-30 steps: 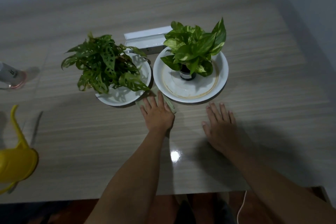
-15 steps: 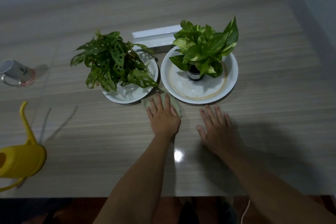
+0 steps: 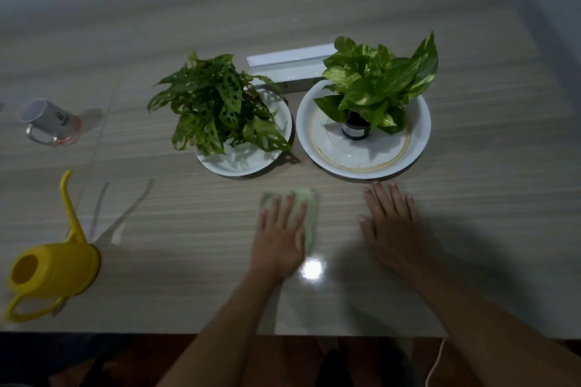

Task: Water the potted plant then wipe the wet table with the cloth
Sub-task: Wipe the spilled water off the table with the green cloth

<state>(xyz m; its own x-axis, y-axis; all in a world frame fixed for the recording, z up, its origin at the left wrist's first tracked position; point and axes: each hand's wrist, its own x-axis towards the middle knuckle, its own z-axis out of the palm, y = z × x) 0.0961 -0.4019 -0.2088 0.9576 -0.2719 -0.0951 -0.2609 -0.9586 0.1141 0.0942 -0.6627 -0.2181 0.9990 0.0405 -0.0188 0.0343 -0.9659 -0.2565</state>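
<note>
Your left hand (image 3: 279, 239) lies flat, fingers spread, pressing the cloth (image 3: 309, 217) on the table (image 3: 188, 229), near the plates. Your right hand (image 3: 393, 226) rests open, holding nothing. The cloth looks soft and will likely bunch; press through its middle.

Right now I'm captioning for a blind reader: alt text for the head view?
A person's left hand presses a pale green cloth flat on a wooden table; the right hand rests open beside it. Beyond stand two potted plants on white plates; a yellow watering can sits left.
</note>
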